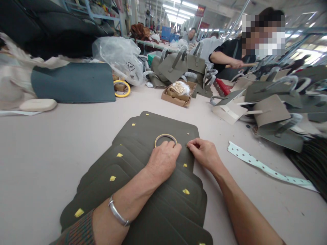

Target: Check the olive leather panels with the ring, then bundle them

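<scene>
Dark olive leather panels (pixel 171 124) lie fanned in an overlapping stack in front of me. Small yellow tape pieces (pixel 112 178) mark them near their edges. My left hand (pixel 163 160) is closed on a thin roll of yellow tape (pixel 158 137), held over the top panel. My right hand (pixel 204 153) pinches thumb and forefinger together at that panel's right edge; whatever is between the fingertips is too small to make out. Just above them a tiny shiny metal stud (pixel 188 133) shows on the panel.
Behind the stack stands a cardboard box (pixel 176 100) of gold studs. A blue-grey sheet (pixel 74 83), a larger yellow tape roll (pixel 127 89) and a plastic bag (pixel 120 58) lie at back left. Unfinished handbags (pixel 273 115) and a perforated mint strip (pixel 263 167) occupy the right; a co-worker (pixel 231 51) works behind.
</scene>
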### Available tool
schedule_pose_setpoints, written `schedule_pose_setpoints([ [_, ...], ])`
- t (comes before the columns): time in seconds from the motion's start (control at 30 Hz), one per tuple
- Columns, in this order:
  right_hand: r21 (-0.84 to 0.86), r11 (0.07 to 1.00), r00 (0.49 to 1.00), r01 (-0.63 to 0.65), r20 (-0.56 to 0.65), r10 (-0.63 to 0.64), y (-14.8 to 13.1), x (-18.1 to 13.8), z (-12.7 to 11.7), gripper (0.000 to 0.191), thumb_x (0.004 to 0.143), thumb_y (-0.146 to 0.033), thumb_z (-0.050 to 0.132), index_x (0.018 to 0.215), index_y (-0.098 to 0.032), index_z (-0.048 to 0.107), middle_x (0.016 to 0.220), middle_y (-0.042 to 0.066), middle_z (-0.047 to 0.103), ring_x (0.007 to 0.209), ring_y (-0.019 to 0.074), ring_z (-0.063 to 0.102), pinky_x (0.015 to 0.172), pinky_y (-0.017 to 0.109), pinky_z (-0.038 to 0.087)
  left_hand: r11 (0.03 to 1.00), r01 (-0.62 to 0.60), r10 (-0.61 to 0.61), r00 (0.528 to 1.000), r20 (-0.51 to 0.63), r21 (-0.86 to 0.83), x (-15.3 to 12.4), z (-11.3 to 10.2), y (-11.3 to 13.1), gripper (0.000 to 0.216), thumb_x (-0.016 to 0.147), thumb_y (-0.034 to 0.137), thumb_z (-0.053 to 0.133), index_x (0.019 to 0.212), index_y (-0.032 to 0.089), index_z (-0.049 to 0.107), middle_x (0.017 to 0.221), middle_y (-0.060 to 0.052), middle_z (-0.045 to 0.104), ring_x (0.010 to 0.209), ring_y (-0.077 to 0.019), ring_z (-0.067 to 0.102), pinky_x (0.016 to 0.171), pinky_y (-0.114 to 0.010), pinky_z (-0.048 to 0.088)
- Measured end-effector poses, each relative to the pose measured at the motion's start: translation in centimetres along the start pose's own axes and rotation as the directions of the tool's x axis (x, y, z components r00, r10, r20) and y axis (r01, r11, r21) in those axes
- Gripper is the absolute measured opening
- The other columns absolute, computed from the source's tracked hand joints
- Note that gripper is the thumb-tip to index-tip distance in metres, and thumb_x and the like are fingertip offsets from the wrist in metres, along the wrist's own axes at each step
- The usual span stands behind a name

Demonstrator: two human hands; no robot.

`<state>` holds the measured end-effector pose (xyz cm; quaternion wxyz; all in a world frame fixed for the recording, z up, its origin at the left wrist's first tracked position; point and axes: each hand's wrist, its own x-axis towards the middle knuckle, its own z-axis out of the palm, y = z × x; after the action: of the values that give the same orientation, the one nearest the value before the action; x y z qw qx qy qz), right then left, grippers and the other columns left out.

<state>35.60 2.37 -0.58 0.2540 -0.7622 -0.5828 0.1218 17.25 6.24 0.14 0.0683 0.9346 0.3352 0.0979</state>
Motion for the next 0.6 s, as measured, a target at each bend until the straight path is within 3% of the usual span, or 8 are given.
schedule_pose_setpoints([
  [0.07,-0.087,0.996,1.0,0.029,0.008,-0.029,-0.1,0.2,0.1,0.017,0.08,-0.028,0.055,0.076,-0.02,0.07,0.067,0.001,0.069,0.062,0.0168,0.063,0.06,0.028,0.042,1.0,-0.001,0.001,1.0,-0.002,0.0,0.0,0.0,0.0,0.015,0.094,0.016,0.041,0.094,0.019,0.056,0.09,-0.006,0.059,0.087,-0.0213,0.057,0.07,-0.03,0.05],
  [0.17,-0.111,0.994,0.999,0.014,-0.029,-0.018,0.2,0.0,-0.1,0.019,0.079,-0.032,0.06,0.092,-0.021,0.067,0.058,-0.002,0.064,0.056,0.0171,0.061,0.058,0.029,0.042,1.0,-0.01,0.01,1.0,-0.007,-0.003,-0.1,0.0,0.0,0.016,0.094,0.017,0.039,0.095,0.019,0.055,0.091,-0.006,0.06,0.086,-0.0216,0.058,0.068,-0.031,0.05],
  [0.23,-0.005,0.999,0.997,-0.034,-0.068,0.034,0.8,-0.4,-0.2,0.028,0.08,-0.038,0.061,0.101,-0.02,0.064,0.056,-0.003,0.062,0.052,0.017,0.06,0.057,0.029,0.044,1.0,-0.012,0.012,1.0,0.003,-0.002,-0.1,0.0,0.0,0.016,0.094,0.017,0.039,0.096,0.019,0.055,0.091,-0.006,0.06,0.084,-0.0219,0.059,0.067,-0.032,0.05],
  [0.37,0.176,0.984,0.999,-0.026,-0.03,0.032,1.6,-1.5,-0.4,0.025,0.085,-0.04,0.054,0.085,-0.019,0.067,0.065,0.001,0.067,0.058,0.0164,0.063,0.059,0.028,0.046,1.0,-0.025,0.025,1.0,0.006,-0.002,0.0,-0.2,0.0,0.016,0.094,0.017,0.04,0.095,0.018,0.056,0.089,-0.006,0.062,0.084,-0.0215,0.059,0.072,-0.033,0.049],
  [0.5,0.037,0.996,0.993,0.085,-0.082,-0.081,1.0,-1.8,0.0,0.019,0.085,-0.032,0.056,0.083,-0.02,0.071,0.082,0.004,0.073,0.074,0.0183,0.066,0.071,0.03,0.046,0.999,-0.035,0.035,0.999,-0.013,-0.015,0.0,-0.2,-0.1,0.015,0.093,0.016,0.042,0.094,0.018,0.056,0.088,-0.006,0.062,0.085,-0.022,0.06,0.076,-0.036,0.047],
  [0.6,-0.1,0.991,0.993,0.089,-0.072,-0.097,0.3,-1.3,0.4,0.021,0.087,-0.031,0.053,0.084,-0.021,0.071,0.078,0.003,0.072,0.07,0.0177,0.064,0.068,0.029,0.045,0.999,-0.038,0.038,0.999,-0.02,-0.026,0.0,-0.2,-0.2,0.015,0.093,0.016,0.041,0.095,0.018,0.056,0.089,-0.006,0.063,0.085,-0.0228,0.06,0.076,-0.037,0.048],
])
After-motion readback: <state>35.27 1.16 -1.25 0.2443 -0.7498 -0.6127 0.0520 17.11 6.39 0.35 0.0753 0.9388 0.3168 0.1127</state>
